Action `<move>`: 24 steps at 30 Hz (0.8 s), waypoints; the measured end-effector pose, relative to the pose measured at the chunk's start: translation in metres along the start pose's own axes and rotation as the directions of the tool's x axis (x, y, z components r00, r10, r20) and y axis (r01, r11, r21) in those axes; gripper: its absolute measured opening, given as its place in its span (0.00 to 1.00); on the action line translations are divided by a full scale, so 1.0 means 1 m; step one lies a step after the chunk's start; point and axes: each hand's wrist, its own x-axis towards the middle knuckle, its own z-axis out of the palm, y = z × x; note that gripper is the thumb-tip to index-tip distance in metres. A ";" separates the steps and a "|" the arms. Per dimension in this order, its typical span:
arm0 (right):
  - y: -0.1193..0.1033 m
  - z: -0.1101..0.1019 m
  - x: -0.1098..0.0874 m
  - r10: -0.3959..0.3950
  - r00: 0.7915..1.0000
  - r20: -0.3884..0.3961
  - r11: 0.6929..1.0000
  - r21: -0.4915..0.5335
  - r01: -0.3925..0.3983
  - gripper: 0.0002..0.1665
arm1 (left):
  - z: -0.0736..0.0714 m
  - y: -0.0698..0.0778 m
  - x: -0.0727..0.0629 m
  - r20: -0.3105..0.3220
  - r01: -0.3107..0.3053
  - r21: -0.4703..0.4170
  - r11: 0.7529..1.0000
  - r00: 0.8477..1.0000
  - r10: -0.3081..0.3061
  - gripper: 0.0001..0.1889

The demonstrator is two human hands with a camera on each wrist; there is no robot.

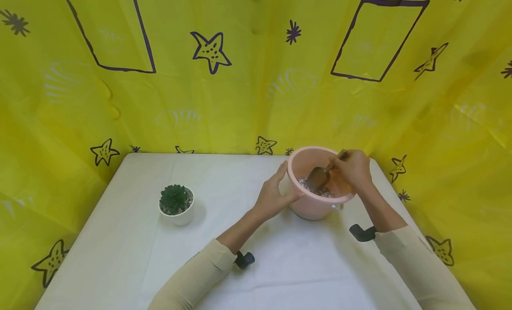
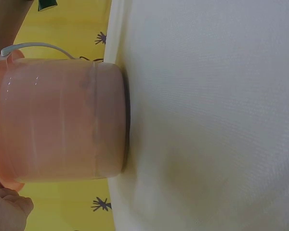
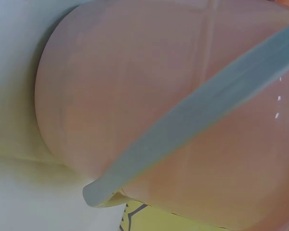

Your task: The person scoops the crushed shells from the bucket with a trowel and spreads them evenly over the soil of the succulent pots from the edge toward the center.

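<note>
A pink bucket (image 1: 314,210) stands upright at the table's back right, some pebbly bits (image 1: 325,192) in its bottom. My left hand (image 1: 273,195) grips the bucket's rim from the left, thumb at the front and fingers along the side. In my right hand (image 1: 352,168) is a small brown scoop (image 1: 318,178), pinched by its handle; its blade is tilted down inside the bucket against the bits. The bucket's outer wall fills much of the left wrist view, where fingers (image 2: 8,204) show at the rim. A grey bail handle (image 3: 192,113) crosses the bucket in the right wrist view.
A small white pot (image 1: 182,217) with a green succulent (image 1: 174,199) stands on the left of the white-covered table (image 1: 232,176). Yellow patterned curtains (image 1: 240,92) enclose the back and sides.
</note>
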 end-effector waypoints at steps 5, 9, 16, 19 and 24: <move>-0.002 0.000 0.001 0.032 0.999 0.003 0.999 0.040 -0.032 0.18 | 0.000 0.001 0.000 -0.002 0.005 -0.004 1.000 1.000 -0.005 0.53; -0.004 0.001 0.001 0.038 0.999 0.019 0.997 0.059 -0.039 0.15 | 0.000 0.003 0.000 -0.002 0.012 -0.007 1.000 1.000 -0.012 0.53; -0.010 0.008 0.004 0.029 0.999 0.039 0.997 0.075 -0.031 0.13 | 0.000 0.002 0.000 -0.007 0.002 -0.005 1.000 1.000 -0.002 0.53; -0.011 0.011 0.005 0.035 0.997 0.062 0.989 0.138 -0.043 0.13 | 0.000 0.001 0.001 -0.005 0.002 -0.005 1.000 1.000 -0.002 0.53; -0.011 0.013 0.008 0.065 0.994 0.086 0.977 0.199 -0.081 0.15 | 0.000 0.002 0.000 -0.001 0.002 -0.011 1.000 1.000 -0.002 0.53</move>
